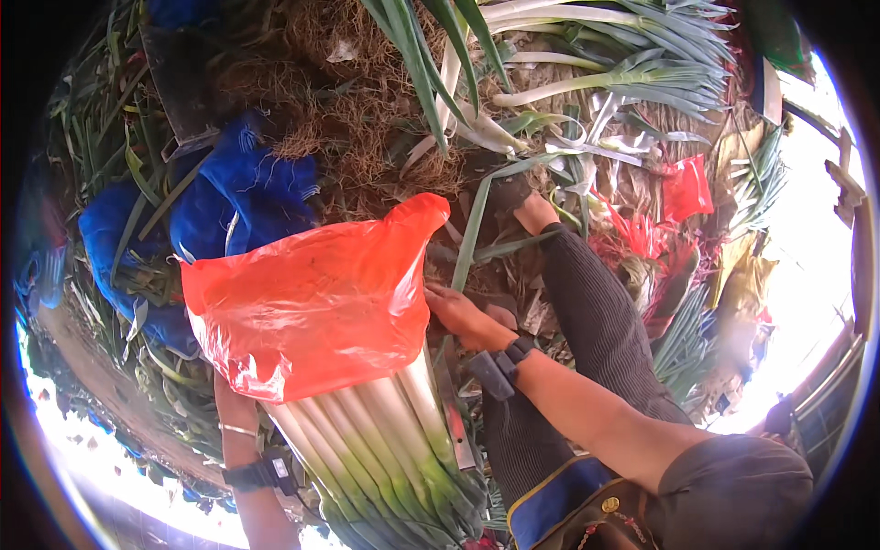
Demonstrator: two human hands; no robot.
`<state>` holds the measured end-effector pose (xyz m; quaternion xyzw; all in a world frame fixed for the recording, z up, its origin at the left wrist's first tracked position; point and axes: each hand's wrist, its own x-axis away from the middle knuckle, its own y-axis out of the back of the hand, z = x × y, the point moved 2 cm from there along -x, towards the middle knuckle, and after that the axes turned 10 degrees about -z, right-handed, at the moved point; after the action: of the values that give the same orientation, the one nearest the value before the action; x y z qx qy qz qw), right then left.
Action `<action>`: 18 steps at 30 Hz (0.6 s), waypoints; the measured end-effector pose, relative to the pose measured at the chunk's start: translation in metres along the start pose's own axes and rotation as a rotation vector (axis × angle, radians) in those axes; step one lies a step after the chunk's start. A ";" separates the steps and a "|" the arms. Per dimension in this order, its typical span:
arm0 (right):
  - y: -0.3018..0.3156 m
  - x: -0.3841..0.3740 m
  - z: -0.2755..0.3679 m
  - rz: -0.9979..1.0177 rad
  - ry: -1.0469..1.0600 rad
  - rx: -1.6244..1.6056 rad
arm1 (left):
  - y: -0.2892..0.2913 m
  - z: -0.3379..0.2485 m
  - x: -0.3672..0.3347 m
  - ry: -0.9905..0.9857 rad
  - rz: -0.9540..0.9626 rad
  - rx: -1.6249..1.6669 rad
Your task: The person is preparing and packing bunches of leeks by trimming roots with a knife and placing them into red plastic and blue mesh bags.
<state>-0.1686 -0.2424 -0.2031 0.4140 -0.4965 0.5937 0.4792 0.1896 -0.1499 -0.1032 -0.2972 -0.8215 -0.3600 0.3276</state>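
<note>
A red plastic bag (312,302) covers the root end of a bundle of leeks (367,440), whose white stems and green leaves come out toward me. My right hand (463,316) is at the bag's right edge, its fingers closed on the plastic and the fingertips partly hidden. On the other side, my left forearm (240,422) reaches up under the bag. The bag and stems hide my left hand, so its fingers do not show.
Loose leeks (614,64) lie at the far right, beside a heap of brown roots (357,101). Blue mesh sacking (243,188) is left of the bag. Red plastic scraps (686,188) lie to the right. My bent leg (600,312) is near my right arm.
</note>
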 end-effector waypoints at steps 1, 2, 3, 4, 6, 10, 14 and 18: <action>0.003 -0.004 -0.008 -0.058 0.140 0.240 | 0.019 0.020 -0.023 -0.028 0.038 -0.014; 0.006 -0.006 -0.014 -0.113 0.280 0.478 | 0.039 0.037 -0.044 -0.059 0.073 -0.026; 0.009 -0.005 -0.020 -0.176 0.416 0.719 | 0.049 0.049 -0.058 -0.056 0.102 -0.010; 0.009 0.001 -0.021 -0.197 0.479 0.780 | 0.054 0.057 -0.064 -0.044 0.116 0.012; 0.008 0.019 -0.017 -0.236 0.603 0.904 | 0.056 0.063 -0.072 0.010 0.137 0.061; 0.031 0.041 -0.041 -0.168 0.685 1.187 | 0.060 0.061 -0.087 0.043 0.175 0.102; 0.090 0.052 -0.102 -0.016 0.486 1.474 | 0.066 0.054 -0.096 -0.057 0.194 -0.027; 0.088 0.044 -0.038 -0.007 0.216 1.709 | 0.011 0.015 -0.072 -0.730 0.132 -0.615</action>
<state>-0.2644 -0.2023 -0.1836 0.5753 0.1702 0.7985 0.0498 0.2368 -0.1496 -0.1610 -0.5388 -0.7176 -0.4368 -0.0631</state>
